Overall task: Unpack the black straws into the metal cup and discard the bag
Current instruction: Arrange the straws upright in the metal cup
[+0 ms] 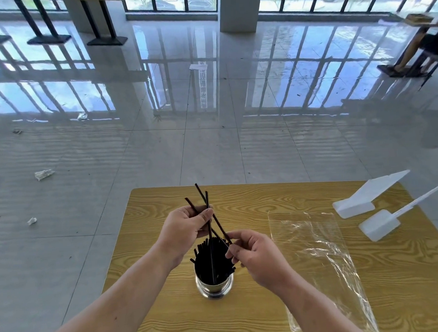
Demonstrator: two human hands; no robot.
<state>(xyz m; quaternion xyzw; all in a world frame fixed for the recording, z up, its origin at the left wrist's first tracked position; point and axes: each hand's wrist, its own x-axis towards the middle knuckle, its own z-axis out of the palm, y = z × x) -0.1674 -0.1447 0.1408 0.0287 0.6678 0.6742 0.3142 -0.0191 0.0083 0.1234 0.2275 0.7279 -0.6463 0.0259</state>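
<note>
A shiny metal cup (214, 288) stands on the wooden table (246, 316) near its middle, packed with several black straws (207, 257). My left hand (184, 229) hovers above the cup and pinches three loose black straws (201, 196) that fan upward. My right hand (255, 255), just right of the cup's rim, pinches the lower end of one of those straws. The clear plastic bag (319, 257) lies flat on the table to the right of the cup, apart from both hands.
Two white plastic pieces lie at the table's far right: a wedge-shaped one (361, 199) and a scoop with a long handle (383, 224). Paper scraps (43, 174) litter the tiled floor at left. A seated person's legs (410, 54) show far right.
</note>
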